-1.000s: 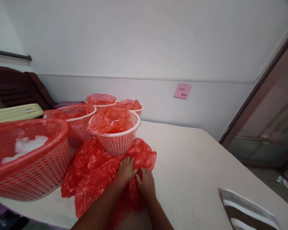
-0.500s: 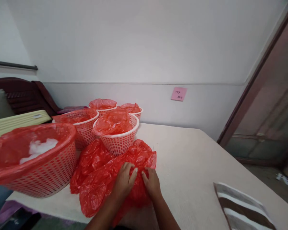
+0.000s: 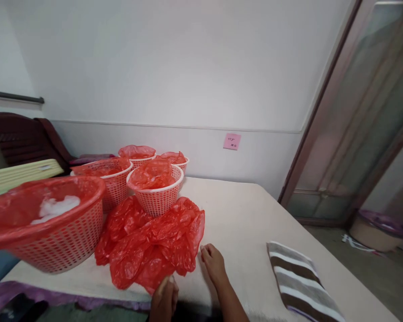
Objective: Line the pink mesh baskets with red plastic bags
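A crumpled red plastic bag (image 3: 157,241) lies spread on the pale tabletop, in front of the baskets. My left hand (image 3: 165,295) is low at the near edge of the bag, its fingers pressed together; whether it pinches anything is hidden. Just right of the bag, my right hand (image 3: 214,261) hovers at the table with curled fingers and nothing visible in them. Right behind the bag stands a small white-rimmed basket (image 3: 159,201) lined with red plastic.
A large red basket (image 3: 63,246) holding white material stands at the left. More lined baskets (image 3: 116,190) stand farther back. A folded striped cloth (image 3: 298,277) lies on the right of the table (image 3: 235,214). A pink note (image 3: 232,141) is on the wall.
Both hands have come off the middle of the red bag. The left moved down toward me and the right moved to the bag's right side. My view has turned right.
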